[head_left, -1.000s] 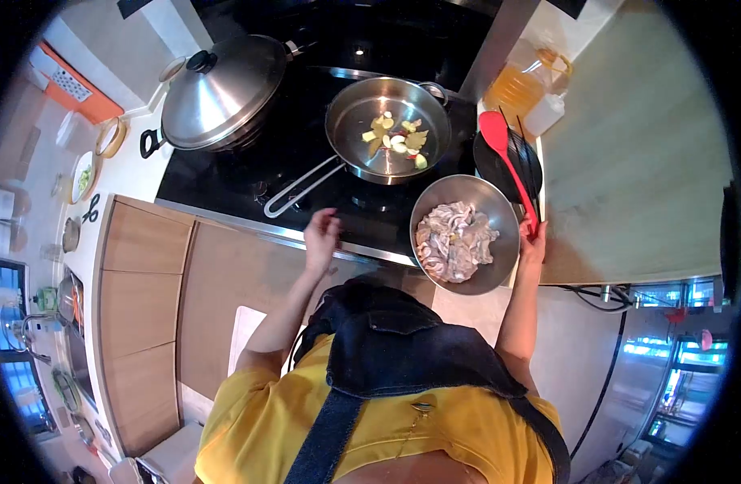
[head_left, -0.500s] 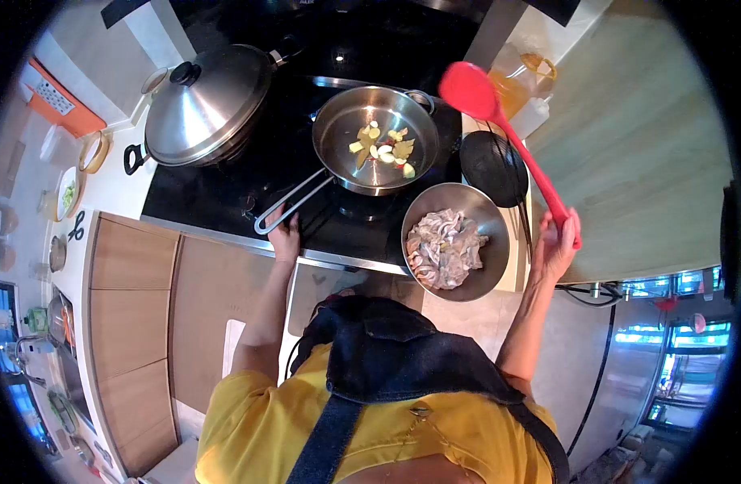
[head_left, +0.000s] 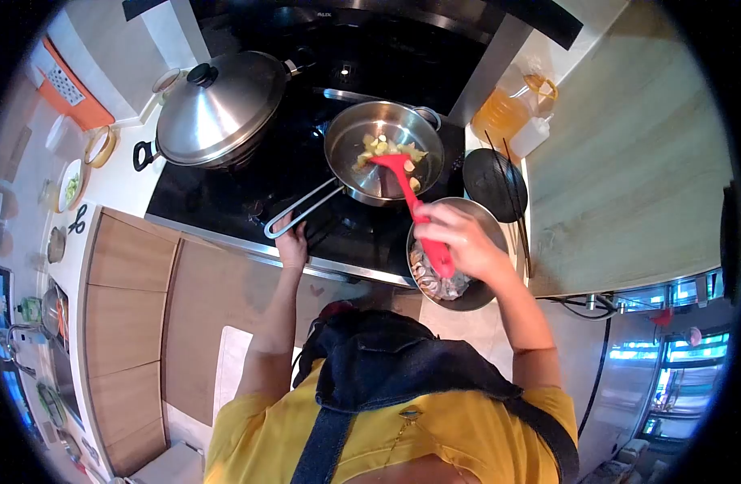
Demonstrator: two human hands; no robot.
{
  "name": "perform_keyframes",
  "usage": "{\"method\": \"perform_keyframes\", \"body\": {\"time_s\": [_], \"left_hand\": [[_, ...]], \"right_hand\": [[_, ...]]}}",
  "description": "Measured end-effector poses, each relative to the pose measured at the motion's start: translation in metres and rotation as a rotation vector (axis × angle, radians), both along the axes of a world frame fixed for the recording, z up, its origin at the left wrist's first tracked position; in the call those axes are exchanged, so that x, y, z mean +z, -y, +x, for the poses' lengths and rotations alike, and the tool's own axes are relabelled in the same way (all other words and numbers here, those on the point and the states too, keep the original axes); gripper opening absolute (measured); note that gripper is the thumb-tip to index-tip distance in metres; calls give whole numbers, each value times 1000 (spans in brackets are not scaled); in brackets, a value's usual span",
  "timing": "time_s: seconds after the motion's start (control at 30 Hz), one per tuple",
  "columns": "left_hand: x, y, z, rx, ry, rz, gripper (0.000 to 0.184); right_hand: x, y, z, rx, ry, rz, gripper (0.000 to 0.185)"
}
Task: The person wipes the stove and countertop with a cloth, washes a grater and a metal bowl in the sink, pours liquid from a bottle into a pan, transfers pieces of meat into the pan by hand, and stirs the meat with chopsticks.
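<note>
The right hand (head_left: 461, 242) has its fingers closed in a narrow hold around one red spatula with a flat head and a long handle (head_left: 408, 190); the hand is a little blurred. The left hand (head_left: 291, 244) has its fingers bent at the near end of one long, looped metal handle (head_left: 306, 208). They touch this handle, but one cannot tell how tightly they close.

The looped handle belongs to one round, shallow, silver steel pan (head_left: 338, 149), which is at the middle of one black glass stovetop (head_left: 201, 202). The spatula's head is inside the pan, just beside several pale and yellowish food pieces (head_left: 378, 148). Their exact number cannot be counted, because the spatula covers some part.

Under the right hand, on the near right side of the pan, there is one round, deep, steel bowl (head_left: 490, 230) with pale raw meat slices (head_left: 454, 288), partly hidden.

Farther right are one black, flat, round object (head_left: 493, 185) and two thin black sticks (head_left: 512, 173). At the far right stands one clear plastic bottle of yellow liquid (head_left: 493, 113). To the left of the pan is one large steel pot with a domed lid (head_left: 217, 113) and one black knob (head_left: 202, 75).
</note>
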State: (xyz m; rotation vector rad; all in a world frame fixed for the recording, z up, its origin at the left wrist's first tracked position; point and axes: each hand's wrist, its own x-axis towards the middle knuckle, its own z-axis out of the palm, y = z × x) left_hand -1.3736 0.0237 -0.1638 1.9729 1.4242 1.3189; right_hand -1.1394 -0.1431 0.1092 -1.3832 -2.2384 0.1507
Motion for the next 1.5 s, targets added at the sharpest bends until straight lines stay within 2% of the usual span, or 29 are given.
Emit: {"method": "perform_keyframes", "body": {"time_s": [0.07, 0.13, 0.3, 0.33, 0.4, 0.43, 0.5, 0.6, 0.67, 0.7, 0.73, 0.9, 1.0, 1.07, 1.1, 1.17, 1.27, 1.33, 1.47, 1.5], "left_hand": [[2, -3, 0, 6, -33, -3, 43], [-1, -3, 0, -24, -14, 20, 45], [0, -1, 2, -4, 26, 43, 42], [-1, 0, 1, -3, 22, 41, 42], [3, 0, 1, -4, 32, 30, 41], [4, 0, 0, -1, 30, 32, 41], [3, 1, 2, -2, 45, 11, 41], [2, 0, 4, 3, 78, 19, 42], [2, 2, 4, 18, 65, 26, 41], [1, 1, 3, 15, 52, 23, 42], [-1, 0, 3, 13, 38, 21, 43], [-4, -3, 2, -4, 88, 28, 41], [-9, -3, 4, 17, 75, 53, 46], [-6, -1, 3, 28, 29, 64, 47], [-7, -1, 3, 27, 24, 47, 47], [-9, -3, 3, 17, 55, 41, 44], [-3, -1, 4, 13, 54, 38, 42], [0, 1, 3, 23, 16, 44, 42], [-6, -2, 3, 15, 43, 44, 43], [-5, -2, 3, 12, 49, 48, 43]], "right_hand": [[-36, -21, 24, -29, -34, 163, 29], [-47, -32, 39, -104, -222, 221, 29], [-56, -64, 48, -106, -191, 373, 28], [-65, -62, 48, -105, -195, 370, 28], [-70, -61, 42, 78, -115, 202, 30], [-72, -48, 42, 87, -13, 145, 32], [-36, -13, 26, 131, 32, 50, 30], [0, 22, 22, 132, 55, 78, 27], [2, 9, 34, 116, -27, 160, 25], [7, -3, 37, 72, 0, 102, 25], [4, -17, 45, 65, 117, 160, 27], [-5, -42, 60, 86, 128, 160, 27], [14, -6, 47, 23, 158, 107, 30], [38, 9, 31, 52, 125, 31, 21], [50, 9, 26, 55, 124, 34, 21], [78, 9, 18, 136, -79, 10, 20], [117, -6, 30, 182, -14, -75, 14], [138, -19, 34, 174, -2, -303, 15], [99, -39, 26, 293, 47, -283, 19], [88, -40, 21, 317, 33, -206, 21]]}}
